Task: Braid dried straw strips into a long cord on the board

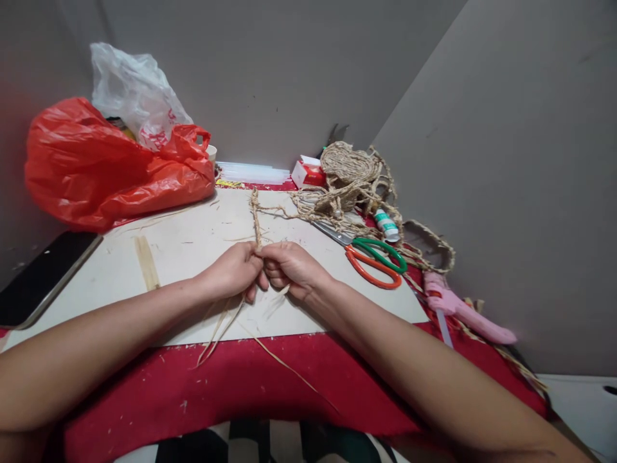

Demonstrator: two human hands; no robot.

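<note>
My left hand point(237, 270) and my right hand point(289, 267) meet at the middle of a pale board point(193, 238), fingers pinched together on the near end of a braided straw cord point(256, 215). The braid runs away from my hands toward the back of the table. Loose straw strands point(226, 325) trail from under my hands toward the table's front edge, over the red cloth point(231, 386).
A heap of braided straw point(349, 177) lies at the back right beside scissors with green and orange handles point(376, 260), a small tube point(385, 224) and a pink glue gun point(463, 308). A red bag point(106, 167), white bag point(135, 90) and phone point(43, 273) sit left.
</note>
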